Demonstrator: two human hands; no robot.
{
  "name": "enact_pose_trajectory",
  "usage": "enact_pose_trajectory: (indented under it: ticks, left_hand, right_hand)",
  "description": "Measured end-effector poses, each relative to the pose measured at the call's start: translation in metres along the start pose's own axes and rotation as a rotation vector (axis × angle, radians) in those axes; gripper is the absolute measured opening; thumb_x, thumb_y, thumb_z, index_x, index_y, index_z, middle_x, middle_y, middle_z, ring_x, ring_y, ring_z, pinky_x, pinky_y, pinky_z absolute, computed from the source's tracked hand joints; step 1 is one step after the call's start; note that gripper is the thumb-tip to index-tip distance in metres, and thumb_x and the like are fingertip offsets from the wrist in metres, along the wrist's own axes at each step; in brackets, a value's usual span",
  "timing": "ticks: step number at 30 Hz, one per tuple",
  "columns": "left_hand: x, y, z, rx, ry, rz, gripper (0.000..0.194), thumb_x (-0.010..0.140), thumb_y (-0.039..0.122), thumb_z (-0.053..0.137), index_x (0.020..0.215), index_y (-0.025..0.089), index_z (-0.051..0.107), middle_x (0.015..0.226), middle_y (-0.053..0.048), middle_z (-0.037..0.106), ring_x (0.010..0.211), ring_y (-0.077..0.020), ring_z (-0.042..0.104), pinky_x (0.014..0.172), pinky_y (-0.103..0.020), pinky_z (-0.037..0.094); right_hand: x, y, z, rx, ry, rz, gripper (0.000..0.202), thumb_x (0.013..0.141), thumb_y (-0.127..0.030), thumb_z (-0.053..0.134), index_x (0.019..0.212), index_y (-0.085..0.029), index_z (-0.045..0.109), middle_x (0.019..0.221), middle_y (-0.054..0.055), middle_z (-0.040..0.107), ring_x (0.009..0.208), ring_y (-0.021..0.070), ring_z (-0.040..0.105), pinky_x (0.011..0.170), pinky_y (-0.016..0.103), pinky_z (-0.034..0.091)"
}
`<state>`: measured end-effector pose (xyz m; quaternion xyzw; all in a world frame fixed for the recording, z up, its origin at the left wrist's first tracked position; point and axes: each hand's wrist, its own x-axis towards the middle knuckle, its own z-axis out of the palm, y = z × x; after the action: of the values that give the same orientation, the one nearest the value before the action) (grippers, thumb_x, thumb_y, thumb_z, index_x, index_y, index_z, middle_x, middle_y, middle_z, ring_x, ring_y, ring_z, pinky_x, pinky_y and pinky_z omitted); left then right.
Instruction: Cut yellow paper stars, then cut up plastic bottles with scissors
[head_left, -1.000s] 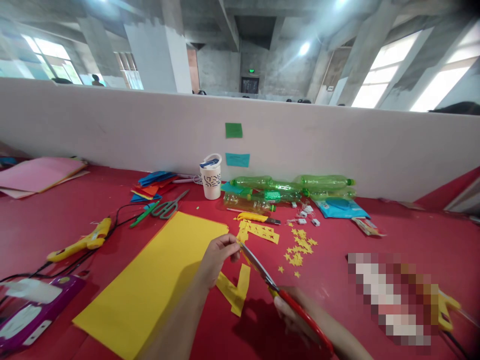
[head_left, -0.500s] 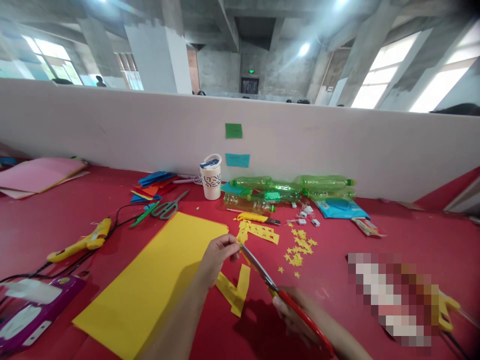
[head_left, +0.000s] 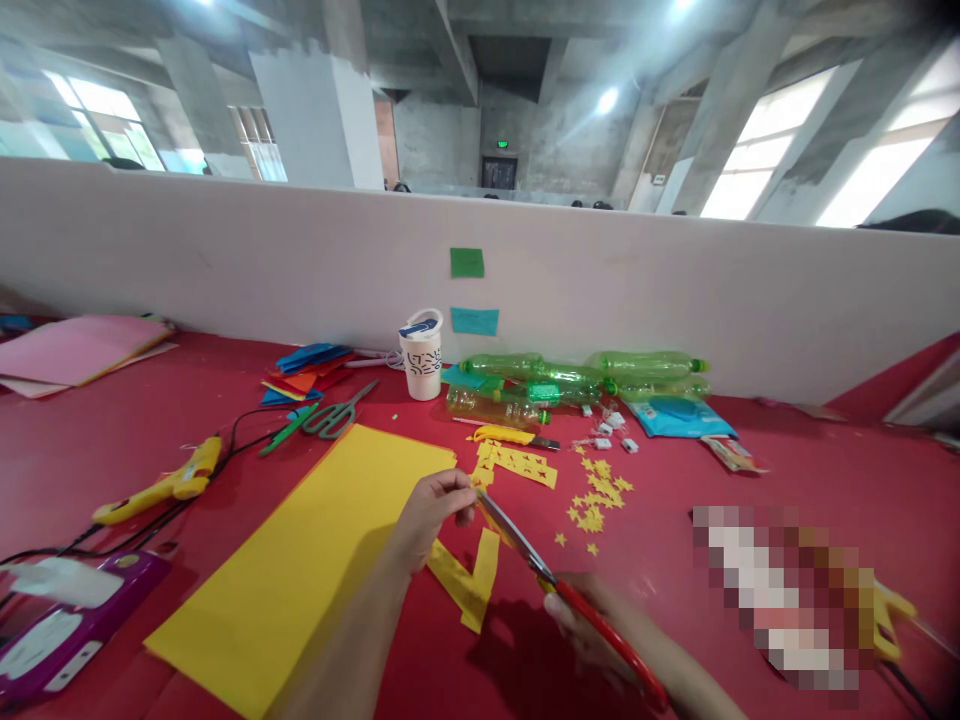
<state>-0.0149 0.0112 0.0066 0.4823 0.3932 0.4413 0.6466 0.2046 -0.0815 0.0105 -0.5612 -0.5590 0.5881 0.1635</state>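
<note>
The thumb and forefinger of my left hand [head_left: 433, 512] are pinched on a small bit of yellow paper, mostly hidden by the fingers. Red-handled scissors [head_left: 611, 650] are in my right hand [head_left: 574, 610], their blade tips right at my left fingertips. Below them on the table lies a bent yellow paper strip [head_left: 474, 590]. Cut-out yellow stars [head_left: 596, 500] are scattered to the right of the blades. Just beyond the fingers is a yellow strip with star-shaped holes [head_left: 525, 465]. Yellow paper sheets [head_left: 300, 570] lie under and left of my left arm.
A yellow utility knife [head_left: 506, 435], green plastic bottles [head_left: 555, 375] and a white cup [head_left: 421, 360] stand or lie along the back partition [head_left: 300, 255]. To the left are grey-green scissors [head_left: 337, 415], a glue gun [head_left: 169, 485] and a purple power strip [head_left: 82, 620]. Blue wipes pack [head_left: 679, 415] lies right.
Both hands and the scissors stay almost in place. The blade tips and left fingertips have shifted very slightly left.
</note>
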Motion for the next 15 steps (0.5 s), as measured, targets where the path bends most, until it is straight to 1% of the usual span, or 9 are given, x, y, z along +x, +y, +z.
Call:
enact_pose_trajectory:
  ticks: [3,5,7,12,15]
  left_hand:
    - [-0.0003,0.0017,0.0009,0.004,0.009,0.0,0.013,0.071,0.022,0.06,0.062,0.014,0.057,0.049,0.002,0.055,0.048,-0.008,0.046,0.052,-0.021,0.035]
    - [-0.0003,0.0019,0.0008,0.0,0.01,0.001,0.013,0.071,0.021,0.06,0.062,0.014,0.057,0.049,0.002,0.055,0.048,-0.0079,0.046,0.052,-0.021,0.035]
    - [0.0,0.0012,0.0002,-0.006,0.003,0.002,0.012,0.072,0.021,0.06,0.063,0.014,0.057,0.05,0.002,0.055,0.048,-0.0079,0.046,0.052,-0.021,0.036]
    - [0.0004,-0.001,-0.0006,-0.012,-0.011,0.011,0.012,0.073,0.021,0.059,0.064,0.014,0.057,0.05,0.002,0.055,0.049,-0.0078,0.046,0.052,-0.021,0.036]
    - [0.0002,-0.0009,0.0007,-0.014,0.005,0.008,0.012,0.073,0.02,0.06,0.063,0.014,0.057,0.049,0.002,0.055,0.048,-0.0077,0.045,0.052,-0.021,0.036]
  right_hand:
    - [-0.0002,-0.0019,-0.0016,0.012,-0.023,-0.025,0.049,0.074,-0.066,0.051,0.064,-0.02,0.037,0.056,-0.007,0.035,0.044,0.007,0.039,0.04,0.016,0.036]
    - [0.0,-0.0016,-0.0018,0.007,-0.023,-0.031,0.047,0.076,-0.065,0.05,0.064,-0.021,0.037,0.054,-0.007,0.035,0.042,0.0065,0.038,0.038,0.016,0.034]
    - [0.0005,0.0003,-0.0008,-0.005,-0.006,-0.009,0.046,0.076,-0.063,0.051,0.065,-0.021,0.038,0.052,-0.007,0.036,0.04,0.0063,0.037,0.036,0.015,0.032]
    - [0.0014,0.0048,0.0026,0.015,0.064,0.022,0.044,0.075,-0.062,0.053,0.065,-0.021,0.04,0.052,-0.008,0.035,0.041,0.0066,0.036,0.038,0.016,0.033]
    - [0.0017,0.0045,0.0019,0.037,0.017,-0.026,0.043,0.077,-0.06,0.052,0.064,-0.021,0.039,0.052,-0.008,0.035,0.042,0.0067,0.038,0.038,0.017,0.032]
